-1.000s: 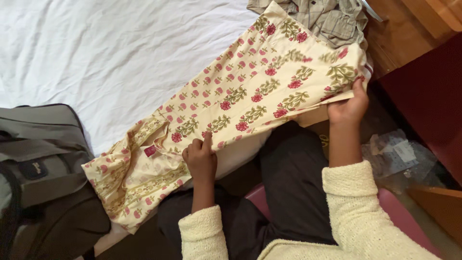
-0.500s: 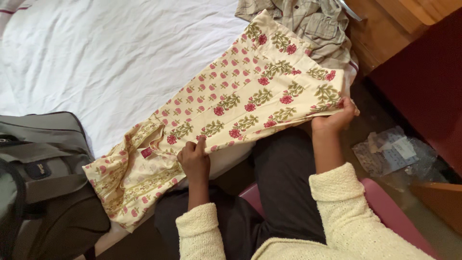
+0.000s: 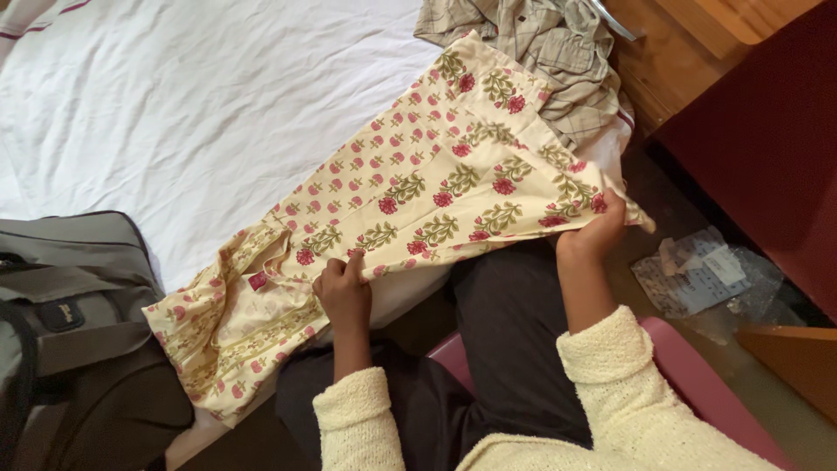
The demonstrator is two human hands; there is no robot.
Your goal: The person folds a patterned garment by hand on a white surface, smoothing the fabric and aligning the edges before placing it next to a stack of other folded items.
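Note:
A cream garment point(image 3: 418, 183) printed with red flowers and green leaves lies stretched across the near edge of a bed with a white sheet point(image 3: 200, 113). My left hand point(image 3: 343, 290) pinches the garment's near edge around its waist part. My right hand point(image 3: 593, 235) grips the wide hem end, which hangs off the bed's corner. Both arms wear cream knitted sleeves, and my dark trousers show below the cloth.
A grey and black bag point(image 3: 74, 331) sits on the bed at the left. A crumpled checked shirt point(image 3: 540, 44) lies at the bed's far corner. Wooden furniture point(image 3: 697, 44) and a dark red panel stand to the right. A plastic packet point(image 3: 706, 275) lies on the floor.
My right hand has pulled the hem end down and leftward, off the bed's corner. My left hand has slid slightly left along the near edge. The view has shifted a little.

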